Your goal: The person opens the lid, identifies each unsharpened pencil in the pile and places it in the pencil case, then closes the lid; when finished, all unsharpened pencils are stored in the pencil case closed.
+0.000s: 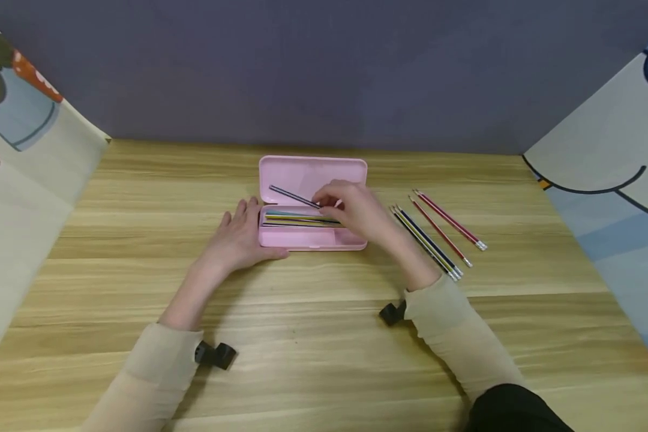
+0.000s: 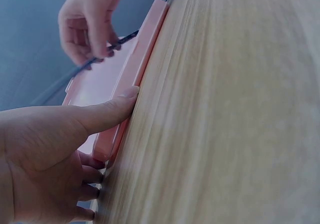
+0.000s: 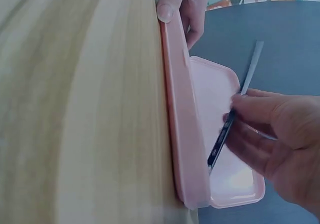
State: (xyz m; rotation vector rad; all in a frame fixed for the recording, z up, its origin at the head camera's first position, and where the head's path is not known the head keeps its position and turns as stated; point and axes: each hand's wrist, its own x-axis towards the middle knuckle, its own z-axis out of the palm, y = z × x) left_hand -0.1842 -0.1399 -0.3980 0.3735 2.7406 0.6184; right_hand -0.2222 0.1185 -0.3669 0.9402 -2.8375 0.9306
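A pink pencil case (image 1: 297,240) lies with its lid (image 1: 313,171) raised at the back. Several pencils (image 1: 297,219), yellow, dark and teal among them, rest lengthwise inside it. My left hand (image 1: 237,240) holds the case's left end, the thumb (image 2: 117,109) along the front wall and the fingers at the end. Over the case, my right hand (image 1: 351,207) pinches a dark striped pencil (image 1: 288,195) between thumb and fingertips. That pencil slants, its left end in front of the lid; in the right wrist view its dark end (image 3: 218,146) points down toward the case.
To the right of the case, several dark-striped pencils (image 1: 429,240) lie side by side on the wooden table (image 1: 302,336). Beside them are a few red pencils (image 1: 448,219). A dark grey panel (image 1: 313,72) stands behind the table, with cartoon-printed walls (image 1: 599,138) at the sides.
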